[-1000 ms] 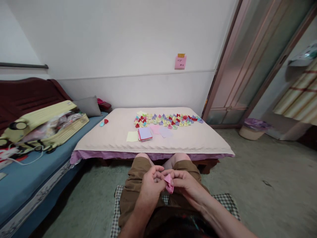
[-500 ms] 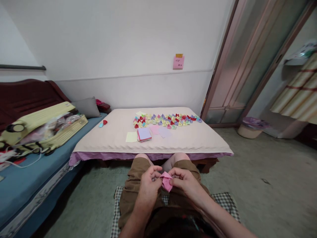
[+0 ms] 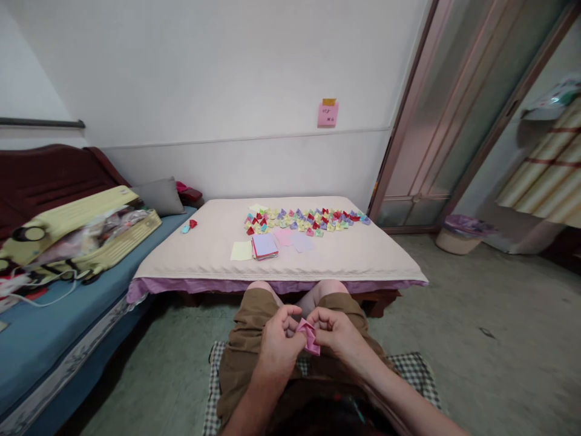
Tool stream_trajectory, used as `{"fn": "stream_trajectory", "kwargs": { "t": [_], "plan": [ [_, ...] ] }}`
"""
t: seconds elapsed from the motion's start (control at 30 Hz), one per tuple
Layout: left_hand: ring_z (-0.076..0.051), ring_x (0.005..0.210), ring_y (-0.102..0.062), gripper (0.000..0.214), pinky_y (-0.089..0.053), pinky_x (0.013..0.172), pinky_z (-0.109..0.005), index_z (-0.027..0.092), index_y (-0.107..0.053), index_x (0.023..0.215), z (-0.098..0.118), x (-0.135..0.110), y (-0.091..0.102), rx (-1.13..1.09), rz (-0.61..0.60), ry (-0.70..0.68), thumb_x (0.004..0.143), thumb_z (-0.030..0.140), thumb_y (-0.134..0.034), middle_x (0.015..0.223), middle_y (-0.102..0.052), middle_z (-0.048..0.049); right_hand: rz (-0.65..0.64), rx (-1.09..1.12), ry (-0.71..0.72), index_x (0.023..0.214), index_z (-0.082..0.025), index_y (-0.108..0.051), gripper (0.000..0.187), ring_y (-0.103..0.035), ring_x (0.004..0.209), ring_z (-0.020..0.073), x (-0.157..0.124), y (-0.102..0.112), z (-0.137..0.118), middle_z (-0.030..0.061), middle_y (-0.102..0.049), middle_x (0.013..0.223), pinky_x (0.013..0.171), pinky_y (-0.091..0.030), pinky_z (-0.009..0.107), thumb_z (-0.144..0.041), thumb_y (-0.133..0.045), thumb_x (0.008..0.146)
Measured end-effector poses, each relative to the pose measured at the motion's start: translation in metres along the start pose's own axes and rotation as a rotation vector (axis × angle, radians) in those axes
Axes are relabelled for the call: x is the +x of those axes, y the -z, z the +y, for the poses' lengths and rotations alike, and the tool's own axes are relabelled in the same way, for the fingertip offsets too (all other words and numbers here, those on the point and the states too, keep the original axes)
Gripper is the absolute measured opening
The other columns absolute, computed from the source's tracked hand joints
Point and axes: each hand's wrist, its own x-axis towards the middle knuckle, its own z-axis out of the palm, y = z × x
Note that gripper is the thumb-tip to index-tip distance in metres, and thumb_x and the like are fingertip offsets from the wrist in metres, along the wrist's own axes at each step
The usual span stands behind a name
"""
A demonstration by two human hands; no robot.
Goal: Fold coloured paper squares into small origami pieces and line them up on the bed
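Over my lap, my left hand and my right hand pinch a small folded pink paper piece between their fingertips. Both hands are closed on it, thumbs on top. Ahead, a low table under a cream cloth carries several small folded paper shapes in red, yellow, purple and blue, laid out in rows. Nearer to me on the cloth lie a stack of coloured paper squares, a loose yellow sheet and pale pink and lilac sheets.
Left of the table runs a blue-covered sofa with an open yellow case and a grey cushion. Two stray folded pieces lie at the table's left. A sliding door and a lined bin stand right. I sit on a checked mat.
The pink paper has gone from spread wider between my fingers to pressed narrower. My hands have stayed over my lap, moving only slightly.
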Motion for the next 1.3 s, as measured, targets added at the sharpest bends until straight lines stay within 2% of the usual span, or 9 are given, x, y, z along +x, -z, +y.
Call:
{"fn": "stream_trajectory", "kwargs": {
  "t": [0.17, 0.4, 0.57, 0.73, 1.1, 1.2, 1.3],
  "plan": [
    [-0.01, 0.048, -0.046, 0.033, -0.035, 0.049, -0.021, 0.013, -0.062, 0.088, -0.004, 0.002, 0.004, -0.003, -0.048, -0.002, 0.055, 0.008, -0.06, 0.052, -0.053, 0.0062, -0.005, -0.019, 0.002, 0.062, -0.016, -0.063, 0.012, -0.047, 0.051, 0.0102, 0.001, 0.0, -0.001, -0.0047, -0.058, 0.054, 0.052, -0.036, 0.023, -0.017, -0.073, 0.055],
    [-0.009, 0.048, -0.04, 0.025, -0.029, 0.048, -0.02, 0.014, -0.062, 0.092, -0.006, 0.002, 0.009, 0.039, -0.075, -0.047, 0.067, 0.014, -0.058, 0.052, -0.049, 0.0065, -0.007, -0.045, 0.006, 0.061, -0.017, -0.063, 0.008, -0.042, 0.047, 0.0092, 0.0, 0.003, -0.006, -0.0064, -0.054, 0.05, 0.049, -0.03, 0.022, -0.013, -0.066, 0.055],
    [-0.01, 0.05, -0.043, 0.029, -0.031, 0.051, -0.021, 0.014, -0.06, 0.099, -0.004, -0.002, 0.007, 0.204, -0.042, -0.107, 0.07, 0.014, -0.054, 0.053, -0.047, 0.0073, -0.023, -0.066, 0.005, 0.061, -0.017, -0.062, 0.009, -0.046, 0.048, 0.0102, -0.001, 0.004, -0.009, -0.0043, -0.057, 0.053, 0.051, -0.033, 0.024, -0.022, -0.07, 0.06],
    [-0.01, 0.05, -0.038, 0.035, -0.029, 0.049, -0.021, 0.015, -0.061, 0.103, -0.008, -0.001, 0.008, 0.211, -0.092, -0.1, 0.069, 0.013, -0.054, 0.052, -0.043, 0.0082, -0.02, -0.128, 0.033, 0.059, -0.016, -0.062, 0.012, -0.045, 0.048, 0.0103, -0.001, 0.004, -0.01, -0.0036, -0.057, 0.052, 0.05, -0.032, 0.024, -0.025, -0.071, 0.062],
    [-0.01, 0.053, -0.048, 0.038, -0.034, 0.052, -0.02, 0.011, -0.06, 0.104, -0.007, 0.001, 0.008, 0.106, -0.149, -0.083, 0.066, 0.011, -0.057, 0.058, -0.057, 0.0046, 0.015, -0.225, 0.093, 0.059, -0.017, -0.06, 0.009, -0.044, 0.051, 0.0107, -0.001, 0.005, -0.012, -0.0036, -0.056, 0.054, 0.05, -0.031, 0.023, -0.02, -0.068, 0.063],
    [-0.011, 0.054, -0.053, 0.037, -0.039, 0.053, -0.021, 0.01, -0.059, 0.103, -0.005, 0.0, 0.007, 0.04, -0.099, -0.06, 0.066, 0.013, -0.059, 0.06, -0.062, 0.0022, 0.013, -0.25, 0.12, 0.066, -0.017, -0.062, 0.008, -0.047, 0.054, 0.0116, -0.002, 0.008, -0.018, -0.0037, -0.056, 0.057, 0.052, -0.034, 0.023, -0.023, -0.068, 0.067],
    [-0.012, 0.056, -0.056, 0.037, -0.042, 0.055, -0.022, 0.01, -0.058, 0.103, -0.001, -0.001, 0.005, -0.007, -0.024, -0.056, 0.066, 0.013, -0.059, 0.064, -0.066, 0.0002, 0.084, -0.341, 0.215, 0.077, -0.017, -0.064, 0.009, -0.052, 0.061, 0.0143, -0.007, 0.012, -0.027, -0.0018, -0.059, 0.065, 0.058, -0.039, 0.025, -0.025, -0.064, 0.074]
  ]
}}
